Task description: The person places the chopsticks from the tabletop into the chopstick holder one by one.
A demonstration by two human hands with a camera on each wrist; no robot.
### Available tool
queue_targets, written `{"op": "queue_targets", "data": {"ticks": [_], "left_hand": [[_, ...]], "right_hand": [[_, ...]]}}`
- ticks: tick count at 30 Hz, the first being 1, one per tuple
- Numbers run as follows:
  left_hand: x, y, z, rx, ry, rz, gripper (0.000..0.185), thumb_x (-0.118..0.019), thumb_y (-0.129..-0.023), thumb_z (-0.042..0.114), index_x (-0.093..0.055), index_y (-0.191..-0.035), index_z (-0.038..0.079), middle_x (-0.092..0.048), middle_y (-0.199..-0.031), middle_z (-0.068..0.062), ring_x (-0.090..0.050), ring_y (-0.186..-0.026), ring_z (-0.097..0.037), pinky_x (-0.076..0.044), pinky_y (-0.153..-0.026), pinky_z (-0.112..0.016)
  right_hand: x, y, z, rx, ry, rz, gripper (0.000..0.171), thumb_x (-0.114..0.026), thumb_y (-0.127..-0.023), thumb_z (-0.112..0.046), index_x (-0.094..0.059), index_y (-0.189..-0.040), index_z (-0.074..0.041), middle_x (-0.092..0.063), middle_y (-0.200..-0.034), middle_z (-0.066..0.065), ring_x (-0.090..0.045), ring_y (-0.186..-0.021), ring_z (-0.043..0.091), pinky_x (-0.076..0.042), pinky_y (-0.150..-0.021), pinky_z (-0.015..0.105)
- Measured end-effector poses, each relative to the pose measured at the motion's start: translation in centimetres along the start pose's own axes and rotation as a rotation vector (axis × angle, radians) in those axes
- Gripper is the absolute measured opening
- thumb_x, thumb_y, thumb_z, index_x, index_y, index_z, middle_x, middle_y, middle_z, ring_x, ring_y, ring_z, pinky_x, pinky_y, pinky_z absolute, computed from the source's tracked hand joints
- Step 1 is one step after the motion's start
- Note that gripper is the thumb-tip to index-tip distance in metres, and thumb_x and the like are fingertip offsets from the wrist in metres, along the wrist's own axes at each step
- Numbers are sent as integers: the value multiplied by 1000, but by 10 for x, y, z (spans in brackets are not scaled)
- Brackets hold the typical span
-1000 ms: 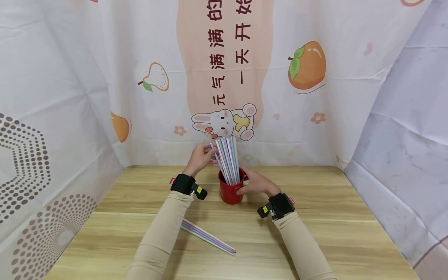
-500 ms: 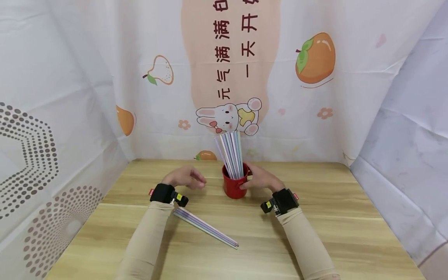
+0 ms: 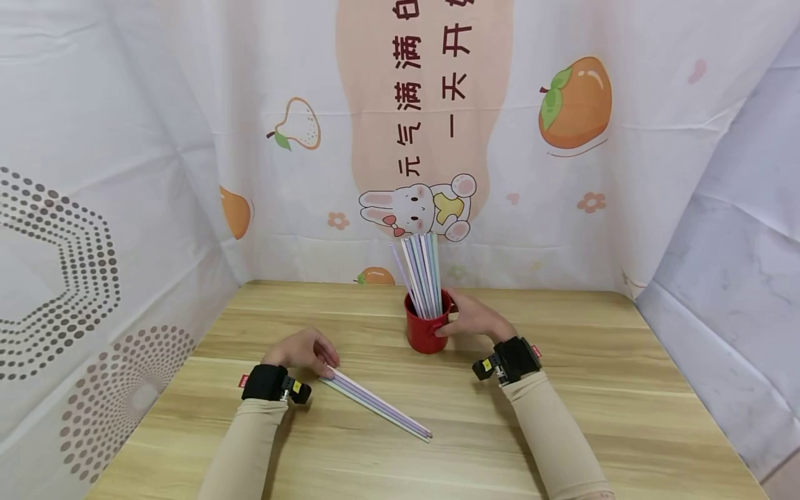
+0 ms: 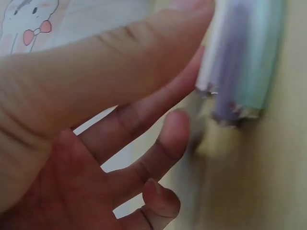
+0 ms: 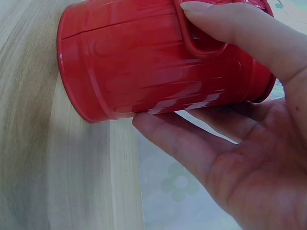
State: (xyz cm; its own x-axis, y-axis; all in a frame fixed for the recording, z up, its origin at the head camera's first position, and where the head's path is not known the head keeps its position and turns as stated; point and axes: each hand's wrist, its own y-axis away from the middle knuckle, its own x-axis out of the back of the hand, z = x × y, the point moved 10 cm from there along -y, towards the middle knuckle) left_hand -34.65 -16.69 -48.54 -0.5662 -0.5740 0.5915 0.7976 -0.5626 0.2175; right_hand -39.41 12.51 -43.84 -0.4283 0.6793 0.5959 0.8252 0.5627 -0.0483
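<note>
Your cup [image 3: 426, 332] stands on the table [image 3: 594, 417] toward its back, near the middle, with a bundle of straws [image 3: 423, 274] upright in it. Your right hand [image 3: 473, 318] is against the cup's right side. Nearer you and to the left of the cup, a few loose straws [image 3: 377, 403] lie flat on the table; your left hand [image 3: 304, 349] rests at their far-left end.
</note>
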Motion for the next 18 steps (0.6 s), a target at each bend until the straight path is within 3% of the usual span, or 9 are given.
{"op": "queue_targets", "data": {"ticks": [7,18], "left_hand": [[-4,-1,-6,11,-17,27,18,-87,-76,-3,-77,-91,-3,-74,-81,-7,-63,-72,-10,-53,-65,-20],[-6,1,-6,-46,-35,17,16,-86,-78,-1,-77,-91,-5,-76,-83,-15,-64,-72,-11,-52,-66,-19]], "right_hand": [[-1,0,-2,39,5,-7,87,-86,-79,-15,-39,-152,-6,-58,-143,19,-57,-127,37,-50,-110,55],[-1,0,-2,32,-15,-5,87,-87,-78,-14,-39,-151,-5,-59,-140,19,-57,-127,37,-49,-111,56]]}}
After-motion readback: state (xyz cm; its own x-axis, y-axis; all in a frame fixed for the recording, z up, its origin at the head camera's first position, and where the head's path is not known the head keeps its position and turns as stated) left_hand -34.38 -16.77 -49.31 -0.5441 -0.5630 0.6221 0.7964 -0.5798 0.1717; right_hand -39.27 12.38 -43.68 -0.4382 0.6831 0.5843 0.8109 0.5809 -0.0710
